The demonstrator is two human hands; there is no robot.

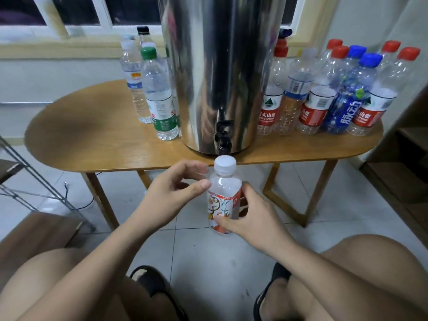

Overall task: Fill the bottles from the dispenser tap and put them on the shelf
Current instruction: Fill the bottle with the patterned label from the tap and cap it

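The small clear bottle [223,193], with a white, orange and red printed label, stands upright in the air directly below the dispenser [220,72], in front of the table edge. Its white cap [225,162] is on and sits just under the black tap [222,137] at the dispenser's base.

The right hand [250,218] grips the bottle from the right, fingers wrapped around the labelled lower body and thumb across its front. The left hand [171,191] holds nothing: it is half open on the other side of the bottle, fingers loosely curved, thumb and forefinger parted. Their tips lie just beside the neck and cap, and I cannot tell whether the thumb tip touches the bottle's shoulder.

The steel dispenser stands at the front edge of an oval wooden table [92,140]. To its left stands a small group of capped bottles [159,96], the nearest green-capped. To its right is a tight cluster of bottles [324,93] with red and blue caps. Behind the dispenser is a window [76,10]. Far to its left, down at floor level, is a wire rack [34,181], and far to its right a wooden shelf unit [405,158].
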